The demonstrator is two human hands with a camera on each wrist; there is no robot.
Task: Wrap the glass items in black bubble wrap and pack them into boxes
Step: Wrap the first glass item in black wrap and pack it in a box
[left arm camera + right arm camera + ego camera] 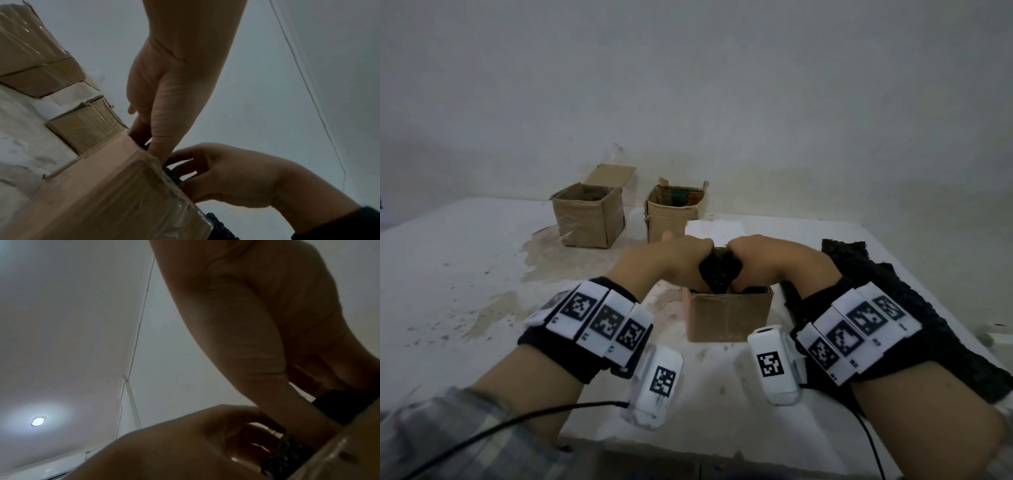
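Observation:
A bundle wrapped in black bubble wrap (719,270) stands partly sunk in a small open cardboard box (729,317) at the middle of the white table (465,260). My left hand (667,260) grips the bundle's left side and my right hand (774,263) grips its right side, fingers curled over its top. The left wrist view shows the left hand (164,97) with fingers reaching inside the box (115,186) and the right hand (226,175) at its rim, with black wrap (171,176) between them. The glass inside the wrap is hidden.
Two more open cardboard boxes (590,214) (674,212) stand at the back near the wall. A loose sheet of black bubble wrap (893,308) lies to the right of the box. White paper (715,229) lies behind it. The table's front edge is close to me.

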